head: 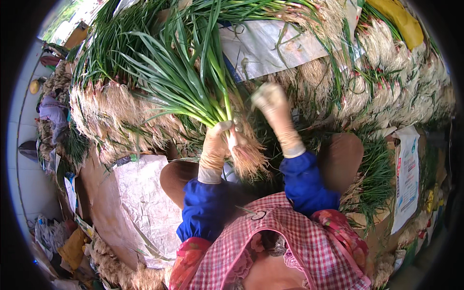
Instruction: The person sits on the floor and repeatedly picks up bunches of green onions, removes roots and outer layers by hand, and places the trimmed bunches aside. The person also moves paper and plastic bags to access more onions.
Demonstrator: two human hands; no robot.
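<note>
My left hand, in a thin pale glove, grips a bunch of leafy alliums, probably green garlic, around the lower stems. Its long leaves fan up and to the left, while the pale, stringy roots hang down to the right, between my knees. To the right of the stems and apart from them is my gloved right hand. It is motion-blurred and its fingers look curled; whether anything is in them cannot be made out. Blue sleeve covers reach up to both wrists.
Rooted bundles of the same plant are piled before me, more at right. A white woven sack lies over the pile. Plastic sheeting covers cardboard at left. Beyond my right knee are green plants and a printed sack.
</note>
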